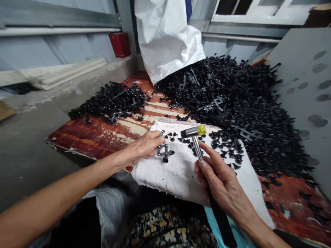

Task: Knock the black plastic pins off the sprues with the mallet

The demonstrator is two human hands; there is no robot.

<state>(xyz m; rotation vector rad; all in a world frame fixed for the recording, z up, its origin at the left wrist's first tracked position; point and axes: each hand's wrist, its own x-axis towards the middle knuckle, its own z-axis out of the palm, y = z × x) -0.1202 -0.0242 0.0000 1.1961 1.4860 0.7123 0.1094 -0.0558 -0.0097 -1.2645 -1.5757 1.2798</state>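
My right hand [219,179] is closed round the metal handle of a small hammer [193,132] with a yellow-tipped head, held just above a white cloth pad [181,172]. My left hand [144,146] rests on the pad's left edge, its fingers pinched on a black plastic cross-shaped part [163,151] that lies on the pad. Several small black round caps [186,141] are scattered on the pad beside the hammer head.
A large heap of black plastic parts [232,103] fills the right side of a worn red board [103,134]. A smaller heap [111,101] lies at the left. A white sack [165,38] stands behind, a grey panel [305,86] at right, a concrete floor [26,151] at left.
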